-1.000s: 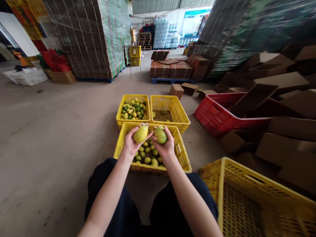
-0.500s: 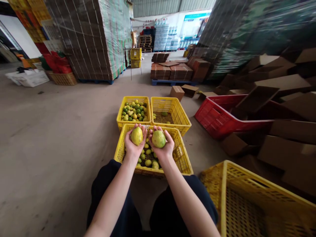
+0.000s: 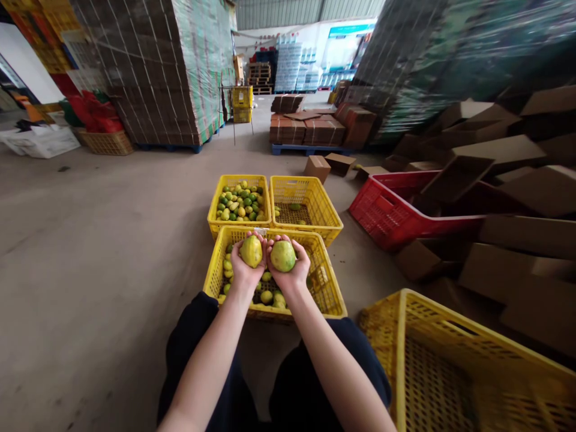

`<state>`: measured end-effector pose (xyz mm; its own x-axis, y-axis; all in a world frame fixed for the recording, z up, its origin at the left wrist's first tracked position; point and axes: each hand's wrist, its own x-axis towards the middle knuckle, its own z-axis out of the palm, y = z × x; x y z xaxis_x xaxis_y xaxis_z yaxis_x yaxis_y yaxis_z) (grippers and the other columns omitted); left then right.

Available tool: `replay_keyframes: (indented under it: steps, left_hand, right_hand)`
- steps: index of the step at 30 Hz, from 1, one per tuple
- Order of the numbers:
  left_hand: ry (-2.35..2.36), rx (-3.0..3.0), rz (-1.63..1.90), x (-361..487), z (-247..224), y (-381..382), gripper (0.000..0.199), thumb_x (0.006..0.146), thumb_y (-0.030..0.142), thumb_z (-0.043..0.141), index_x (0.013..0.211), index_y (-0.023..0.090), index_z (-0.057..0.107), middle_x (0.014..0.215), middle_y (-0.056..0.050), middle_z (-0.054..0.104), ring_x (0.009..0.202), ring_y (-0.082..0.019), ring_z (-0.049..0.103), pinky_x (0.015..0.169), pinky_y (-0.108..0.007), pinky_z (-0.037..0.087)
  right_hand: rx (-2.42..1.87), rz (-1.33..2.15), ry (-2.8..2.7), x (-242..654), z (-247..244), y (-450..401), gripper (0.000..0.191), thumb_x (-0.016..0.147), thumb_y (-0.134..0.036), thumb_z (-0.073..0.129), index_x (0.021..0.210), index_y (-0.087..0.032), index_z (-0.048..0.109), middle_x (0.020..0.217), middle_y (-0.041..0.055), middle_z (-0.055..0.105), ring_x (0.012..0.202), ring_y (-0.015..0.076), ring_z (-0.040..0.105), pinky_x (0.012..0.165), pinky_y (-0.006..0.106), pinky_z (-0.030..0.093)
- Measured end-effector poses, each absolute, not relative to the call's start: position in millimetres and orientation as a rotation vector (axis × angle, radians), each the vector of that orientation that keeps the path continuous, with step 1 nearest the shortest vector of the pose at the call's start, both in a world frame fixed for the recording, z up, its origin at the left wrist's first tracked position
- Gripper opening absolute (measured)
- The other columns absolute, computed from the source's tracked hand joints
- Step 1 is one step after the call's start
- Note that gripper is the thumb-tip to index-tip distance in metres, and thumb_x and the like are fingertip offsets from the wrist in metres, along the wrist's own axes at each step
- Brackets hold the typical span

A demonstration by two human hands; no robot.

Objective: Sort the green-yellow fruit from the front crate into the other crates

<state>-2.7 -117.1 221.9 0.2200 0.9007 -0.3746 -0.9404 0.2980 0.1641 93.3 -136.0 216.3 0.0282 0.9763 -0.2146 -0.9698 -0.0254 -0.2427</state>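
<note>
My left hand (image 3: 246, 267) lies palm up with its fingers curled around a yellow oval fruit (image 3: 251, 251). Beside it, my right hand (image 3: 293, 275) cups a rounder, greenish-yellow fruit (image 3: 283, 256) the same way. The two hands almost touch, above the near yellow crate (image 3: 332, 288). Inside that crate several yellow and green fruits (image 3: 266, 297) rest on the bottom, partly hidden by my hands and forearms.
Behind stand two more yellow crates: the left one (image 3: 215, 225) full of similar fruits, the right one (image 3: 330, 219) with only a few. A large yellow crate (image 3: 400, 360) is at my right. Beyond it are a red crate (image 3: 382, 219) and heaped cardboard boxes (image 3: 504, 270).
My hands have drawn slightly closer together, with the same fruit in each. The whole scene has shifted a little to the left as the camera turned.
</note>
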Motion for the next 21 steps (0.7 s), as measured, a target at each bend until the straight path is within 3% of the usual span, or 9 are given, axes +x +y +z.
replay_keyframes:
  steps: [13,21]
  left_hand:
    - [0.336,-0.005,1.322,0.3,230.8,-122.4,0.03,0.082,0.018,0.044,0.1,0.017,0.068,0.09,-0.004,0.071,0.084,-0.015,0.067,0.077,-0.026,0.055]
    - [0.329,-0.02,1.308,1.6,226.9,-120.7,0.03,0.085,0.018,0.041,0.094,0.016,0.069,0.089,-0.004,0.072,0.082,-0.015,0.068,0.078,-0.027,0.055]
  right_hand:
    - [-0.301,1.587,-0.036,95.7,218.2,-138.5,0.024,0.072,-0.021,0.057,0.096,-0.02,0.062,0.079,0.0018,0.07,0.068,0.0146,0.065,0.063,0.026,0.058]
    - [-0.306,1.58,0.016,97.2,216.1,-137.3,0.027,0.074,-0.022,0.055,0.099,-0.02,0.063,0.083,0.0026,0.072,0.07,0.015,0.066,0.064,0.026,0.058]
